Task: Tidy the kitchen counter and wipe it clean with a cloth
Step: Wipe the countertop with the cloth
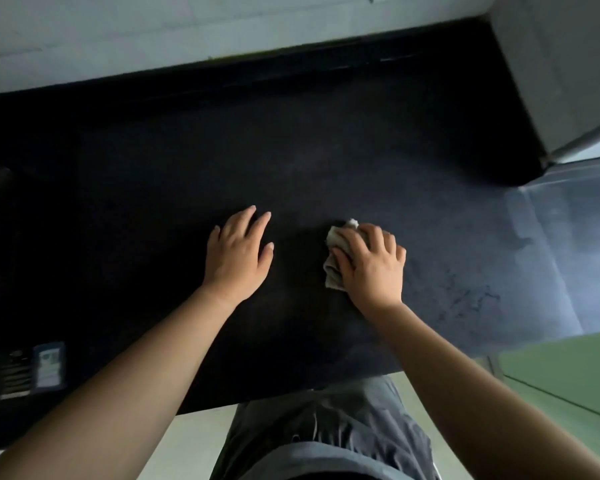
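Dark counter [174, 161] fills the view. R hand [371, 268] lies palm-down on a crumpled pale cloth [335, 258], fingers spread & pressing it flat to the surface near the counter's middle-right; cloth pokes out on the thumb side & past the fingertips. L hand [238, 252] rests flat on the bare counter just left of the cloth, fingers slightly apart, holding nothing. Small blue packet [49, 365] sits at the front-left edge, well apart from both hands. Grey wall [561, 74] stands at back-right.
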Tool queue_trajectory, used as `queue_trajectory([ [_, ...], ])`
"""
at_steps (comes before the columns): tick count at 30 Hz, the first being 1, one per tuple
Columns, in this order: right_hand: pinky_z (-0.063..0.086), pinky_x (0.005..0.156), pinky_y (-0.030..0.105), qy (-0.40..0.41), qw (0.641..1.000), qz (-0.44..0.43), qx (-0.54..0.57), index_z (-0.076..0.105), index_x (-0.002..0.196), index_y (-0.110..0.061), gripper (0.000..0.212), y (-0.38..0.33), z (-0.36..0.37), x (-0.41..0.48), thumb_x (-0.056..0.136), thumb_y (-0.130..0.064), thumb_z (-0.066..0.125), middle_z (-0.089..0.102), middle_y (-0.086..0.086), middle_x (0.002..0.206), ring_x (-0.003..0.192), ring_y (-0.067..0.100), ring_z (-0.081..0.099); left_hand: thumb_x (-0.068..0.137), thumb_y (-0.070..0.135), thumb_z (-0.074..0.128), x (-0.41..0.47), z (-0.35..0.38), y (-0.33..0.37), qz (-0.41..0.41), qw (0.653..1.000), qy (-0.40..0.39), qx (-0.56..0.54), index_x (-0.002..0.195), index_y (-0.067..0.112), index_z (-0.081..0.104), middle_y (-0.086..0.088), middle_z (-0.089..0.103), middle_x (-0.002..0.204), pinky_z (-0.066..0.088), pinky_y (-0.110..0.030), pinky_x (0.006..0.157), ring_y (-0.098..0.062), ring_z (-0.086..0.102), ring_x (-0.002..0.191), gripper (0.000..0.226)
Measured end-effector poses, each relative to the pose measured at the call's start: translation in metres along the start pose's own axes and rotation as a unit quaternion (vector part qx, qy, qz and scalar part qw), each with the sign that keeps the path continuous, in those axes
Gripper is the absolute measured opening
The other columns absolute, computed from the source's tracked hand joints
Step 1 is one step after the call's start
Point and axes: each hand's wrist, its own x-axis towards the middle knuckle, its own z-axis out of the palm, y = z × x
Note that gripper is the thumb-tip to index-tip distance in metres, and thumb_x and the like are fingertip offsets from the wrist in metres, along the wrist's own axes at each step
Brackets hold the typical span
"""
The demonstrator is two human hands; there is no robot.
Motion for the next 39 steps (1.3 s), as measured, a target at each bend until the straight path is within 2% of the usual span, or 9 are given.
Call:
queue_trajectory([
  [6, 0.037, 0.082, 0.046, -0.033, 0.999, 0.019, -0.008, 0.058, 0.116, -0.022, 0.031, 0.011, 0.0, 0.068, 0.089, -0.036, 0.054, 0.054, 0.011, 0.121, 0.105, 0.036, 0.049, 0.091, 0.034, 0.045, 0.007, 0.014, 0.029, -0.032, 0.999, 0.013, 0.012, 0.14, 0.018, 0.037, -0.016, 0.034, 0.147, 0.037, -0.056, 0.101, -0.035, 0.035, 0.134, 0.051],
  [13, 0.042, 0.077, 0.042, -0.078, 0.976, -0.202, 0.027, 0.062, 0.111, -0.028, 0.028, 0.022, -0.003, 0.04, 0.085, -0.039, 0.059, 0.061, 0.001, 0.115, 0.099, 0.03, 0.054, 0.092, 0.038, 0.034, 0.004, 0.017, 0.032, -0.043, 0.999, 0.014, 0.02, 0.141, 0.019, 0.035, -0.015, 0.032, 0.148, 0.037, -0.058, 0.1, -0.034, 0.034, 0.134, 0.053],
  [16, 0.039, 0.077, 0.039, -0.079, 0.972, -0.222, 0.022, 0.06, 0.114, -0.029, 0.03, 0.051, -0.013, 0.02, 0.087, -0.041, 0.056, 0.061, 0.001, 0.115, 0.097, 0.029, 0.055, 0.091, 0.039, 0.031, 0.004, 0.015, 0.033, -0.046, 0.999, 0.01, 0.016, 0.141, 0.018, 0.035, -0.015, 0.033, 0.148, 0.036, -0.058, 0.101, -0.035, 0.034, 0.135, 0.054],
  [18, 0.036, 0.075, 0.038, -0.065, 0.979, -0.191, 0.01, 0.058, 0.115, -0.029, 0.031, 0.067, -0.02, 0.025, 0.086, -0.041, 0.056, 0.06, 0.002, 0.114, 0.095, 0.03, 0.053, 0.091, 0.04, 0.03, 0.005, 0.014, 0.035, -0.048, 0.999, 0.008, 0.013, 0.141, 0.019, 0.035, -0.015, 0.032, 0.149, 0.035, -0.058, 0.102, -0.035, 0.033, 0.135, 0.054],
  [22, 0.037, 0.081, 0.043, -0.038, 0.999, 0.012, 0.016, 0.058, 0.116, -0.025, 0.031, 0.053, -0.019, 0.057, 0.088, -0.037, 0.056, 0.056, 0.008, 0.116, 0.1, 0.035, 0.049, 0.092, 0.038, 0.032, 0.005, 0.015, 0.035, -0.051, 0.999, 0.003, 0.011, 0.141, 0.018, 0.035, -0.016, 0.032, 0.149, 0.033, -0.059, 0.102, -0.036, 0.032, 0.136, 0.053],
  [24, 0.036, 0.082, 0.044, -0.033, 0.997, 0.064, 0.013, 0.058, 0.115, -0.024, 0.029, 0.035, -0.015, 0.058, 0.089, -0.035, 0.055, 0.055, 0.01, 0.119, 0.103, 0.036, 0.049, 0.094, 0.034, 0.039, 0.004, 0.018, 0.034, -0.051, 0.999, 0.008, 0.009, 0.142, 0.018, 0.035, -0.016, 0.031, 0.15, 0.032, -0.06, 0.103, -0.036, 0.031, 0.136, 0.051],
  [29, 0.037, 0.082, 0.042, -0.056, 0.997, -0.043, 0.006, 0.059, 0.116, -0.027, 0.03, 0.023, -0.017, 0.001, 0.089, -0.039, 0.053, 0.057, 0.005, 0.118, 0.104, 0.03, 0.048, 0.093, 0.034, 0.043, 0.004, 0.02, 0.03, -0.044, 0.999, 0.012, 0.002, 0.143, 0.02, 0.033, -0.014, 0.028, 0.152, 0.028, -0.059, 0.105, -0.034, 0.027, 0.138, 0.053],
  [32, 0.037, 0.082, 0.039, -0.038, 0.999, -0.012, -0.007, 0.059, 0.115, -0.029, 0.03, 0.035, -0.024, -0.037, 0.087, -0.04, 0.056, 0.058, 0.004, 0.116, 0.103, 0.028, 0.048, 0.094, 0.038, 0.039, 0.003, 0.019, 0.027, -0.029, 1.0, 0.004, 0.007, 0.144, 0.021, 0.03, -0.014, 0.025, 0.153, 0.026, -0.058, 0.106, -0.033, 0.025, 0.139, 0.054],
  [39, 0.029, 0.092, 0.044, 0.031, 0.963, 0.268, -0.003, 0.054, 0.121, -0.028, 0.03, 0.015, -0.021, -0.032, 0.093, -0.039, 0.047, 0.048, 0.007, 0.126, 0.113, 0.032, 0.039, 0.094, 0.041, 0.037, 0.006, 0.016, 0.016, 0.007, 1.0, -0.009, 0.01, 0.146, 0.023, 0.022, -0.012, 0.017, 0.156, 0.022, -0.055, 0.11, -0.031, 0.016, 0.142, 0.057],
])
